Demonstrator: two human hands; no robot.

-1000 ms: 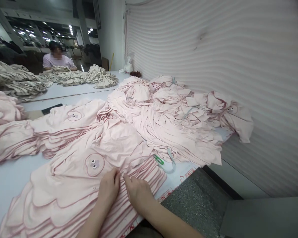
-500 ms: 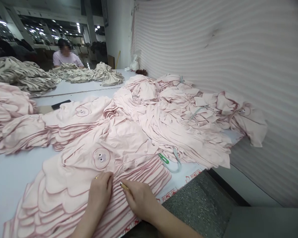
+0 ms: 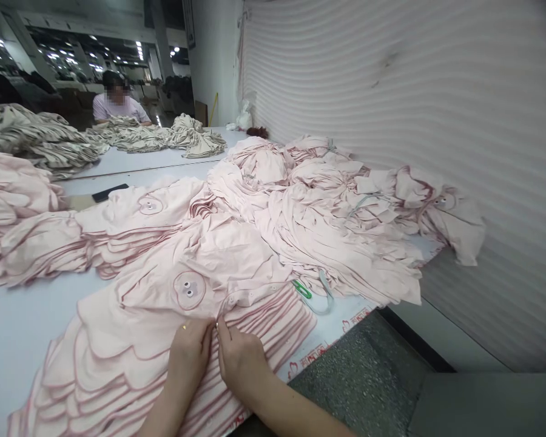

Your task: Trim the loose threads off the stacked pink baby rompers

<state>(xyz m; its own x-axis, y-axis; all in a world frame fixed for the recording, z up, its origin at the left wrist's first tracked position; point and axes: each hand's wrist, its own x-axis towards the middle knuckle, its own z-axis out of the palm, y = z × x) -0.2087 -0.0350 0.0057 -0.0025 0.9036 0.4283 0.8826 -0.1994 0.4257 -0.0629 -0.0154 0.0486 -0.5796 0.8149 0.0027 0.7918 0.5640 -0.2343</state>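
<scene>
A stack of pale pink garments (image 3: 155, 340) with dark pink edging lies before me. The top one carries a round animal-face patch (image 3: 190, 290) and has small snaps or buttons along its edge. My left hand (image 3: 191, 352) is closed, pinching that edge just below the patch. Against its fingertips, my right hand (image 3: 241, 358) is closed on a small tool (image 3: 217, 325) with a metal tip, pressed to the same edge. My fingers hide the tool's yellowish handle.
Heaped pink garments (image 3: 318, 237) spread to the right, and more stacks (image 3: 136, 212) lie left. A green safety pin (image 3: 302, 289) sits beside a pale strap (image 3: 326, 294). Grey-beige garments (image 3: 155, 138) lie further back, before a seated person (image 3: 121, 106). The table edge (image 3: 309, 359) runs along my right.
My right hand has moved left and slightly up, bringing the tool to the garment edge at my left fingertips. The top garment's edge is now pulled up between both hands.
</scene>
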